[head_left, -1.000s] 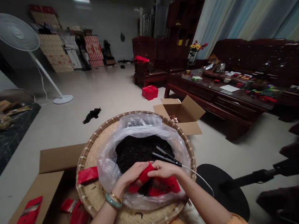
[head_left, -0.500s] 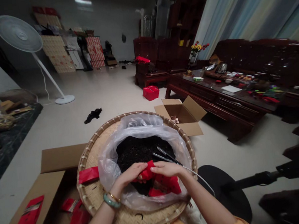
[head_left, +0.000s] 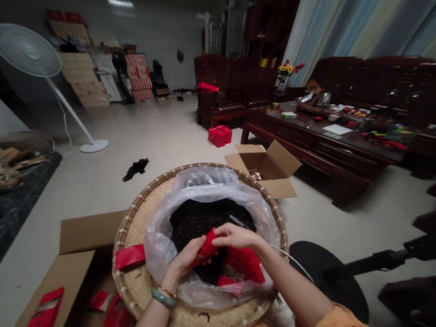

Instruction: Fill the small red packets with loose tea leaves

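Observation:
A small red packet (head_left: 208, 243) is held between both hands over an open clear plastic bag (head_left: 155, 236). My left hand (head_left: 189, 256) wraps round its lower part, while my right hand (head_left: 234, 235) pinches its upper edge. Dark, loose dried leaves (head_left: 192, 216) fill the bag, which rests on a round woven bamboo tray (head_left: 185, 324). Another red packet (head_left: 247, 264) lies inside the bag, below my right hand. A metal tool (head_left: 239, 220), perhaps tongs, sticks out behind that hand, its other end hidden. One more red packet (head_left: 130, 256) lies on the tray's left side.
An open cardboard box (head_left: 73, 274) at the left has red packets in it and one packet (head_left: 42, 319) on its flap. Beyond the tray stands a second open box (head_left: 277, 167). A black round stand base (head_left: 329, 277) is at the right, near a low wooden table (head_left: 318, 141).
My right hand has moved slightly up and left, its fingers now bent over the packet's top. The packet is tilted more upright, and the right hand covers more of the metal tool.

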{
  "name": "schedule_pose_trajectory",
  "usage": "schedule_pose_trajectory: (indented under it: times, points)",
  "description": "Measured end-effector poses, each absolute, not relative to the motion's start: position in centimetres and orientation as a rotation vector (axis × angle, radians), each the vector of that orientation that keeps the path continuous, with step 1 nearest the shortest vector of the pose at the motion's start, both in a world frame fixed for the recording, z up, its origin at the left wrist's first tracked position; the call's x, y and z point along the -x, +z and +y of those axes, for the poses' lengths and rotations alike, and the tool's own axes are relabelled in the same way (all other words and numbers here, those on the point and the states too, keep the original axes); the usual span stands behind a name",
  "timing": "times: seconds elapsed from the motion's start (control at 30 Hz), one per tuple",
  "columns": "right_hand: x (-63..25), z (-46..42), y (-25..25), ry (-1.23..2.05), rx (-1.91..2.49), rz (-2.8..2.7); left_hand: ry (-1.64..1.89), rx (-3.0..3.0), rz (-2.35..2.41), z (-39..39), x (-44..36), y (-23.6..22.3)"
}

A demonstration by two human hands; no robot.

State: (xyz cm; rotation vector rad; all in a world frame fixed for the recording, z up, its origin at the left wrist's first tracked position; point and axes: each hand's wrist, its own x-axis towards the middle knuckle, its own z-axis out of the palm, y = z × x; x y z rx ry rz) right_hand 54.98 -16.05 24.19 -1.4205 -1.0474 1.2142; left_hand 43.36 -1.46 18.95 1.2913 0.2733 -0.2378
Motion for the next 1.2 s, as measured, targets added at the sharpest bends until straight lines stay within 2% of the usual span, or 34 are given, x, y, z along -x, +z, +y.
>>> schedule_pose_trajectory:
  times: [0.4,0.53,0.67,0.77,0.87,1.0,1.2]
  points:
    - [-54.8,-16.2,23.3,1.294,1.464,-1.127,-0.261,-1.274,0.257,-1.8,-43.3,18.5]
    - [-55.1,-15.9,24.2,1.115,1.626,-1.239,-0.245,-1.182,0.297,-1.7,-43.2,18.6]
    - [-56.2,-15.4,24.6,0.952,1.608,-1.046,-0.184,-1.103,0.351,-1.3,-43.0,18.5]
    - [-57.6,-15.2,23.8,0.67,1.686,-0.821,-0.12,-1.04,0.401,-0.9,-42.9,18.3]
    - [-58.4,-14.8,22.1,0.442,1.905,-0.907,-0.057,-0.977,0.463,-0.5,-42.8,18.3]
    - [-57.5,-13.1,19.9,0.461,2.18,-1.183,0.011,-0.912,0.534,0.0,-42.6,18.6]
    - [-56.1,-10.6,19.4,0.489,2.428,-1.189,0.07,-0.811,0.612,0.9,-42.5,18.5]
